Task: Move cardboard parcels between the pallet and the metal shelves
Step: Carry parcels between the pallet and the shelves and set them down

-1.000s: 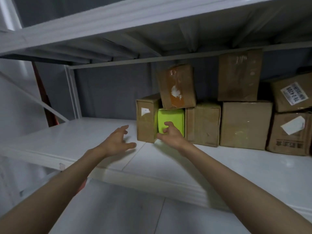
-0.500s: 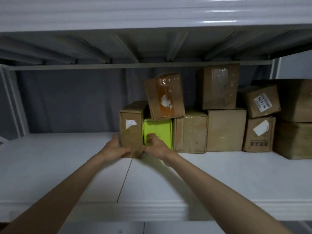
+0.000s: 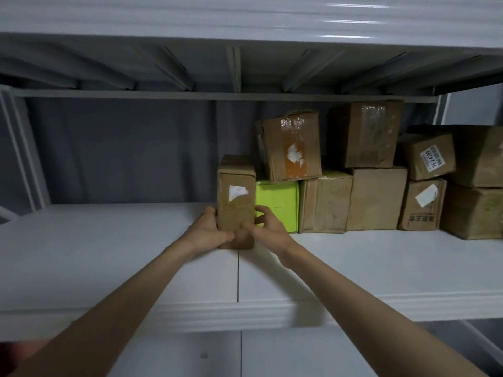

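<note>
A narrow upright cardboard parcel (image 3: 236, 197) with a torn white label stands on the white metal shelf (image 3: 109, 254), at the left end of a row of boxes. My left hand (image 3: 209, 229) clasps its left side and lower front. My right hand (image 3: 265, 225) grips its right side, fingers between it and a lime green box (image 3: 277, 202). The parcel sits forward of that green box. A tilted parcel with orange tape (image 3: 292, 146) rests on top of the green box.
Several more brown parcels (image 3: 377, 198) are stacked in two layers along the back right of the shelf. The upper shelf's underside (image 3: 234, 66) hangs low above them. A grey wall closes the back. Another white shelf (image 3: 272, 355) lies below.
Both hands closed onto the narrow parcel, the left coming in from the open shelf. The parcel has slid forward out of the row, away from the green box.
</note>
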